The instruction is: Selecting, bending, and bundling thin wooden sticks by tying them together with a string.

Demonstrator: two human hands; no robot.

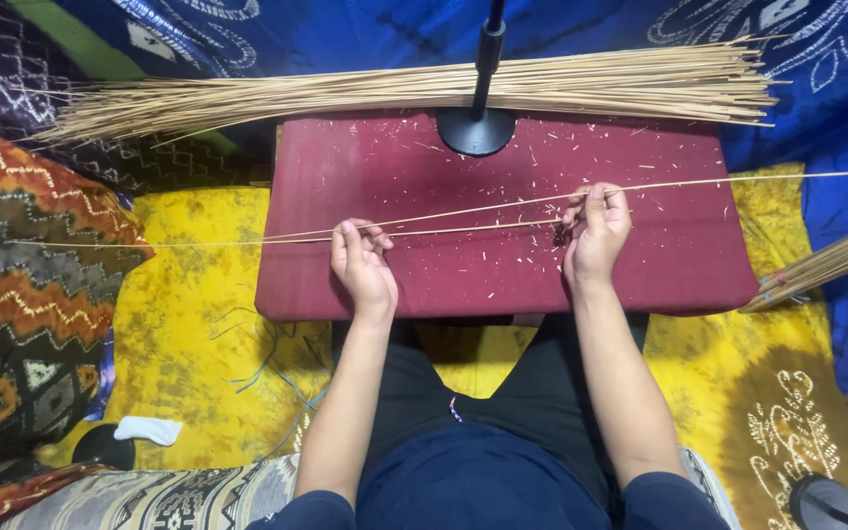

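On the maroon board [640, 255], thin pale sticks [463, 211], long and straight.

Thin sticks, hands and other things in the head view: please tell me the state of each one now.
Two thin sticks: held level over the board, crossing at a slight angle.
Left hand: grip shut on the sticks.
Right hand: grip shut on the sticks.
Red board: lying flat, littered with small shavings.
Stick bundle: lying loose behind the board.
Black stand: upright on the board.
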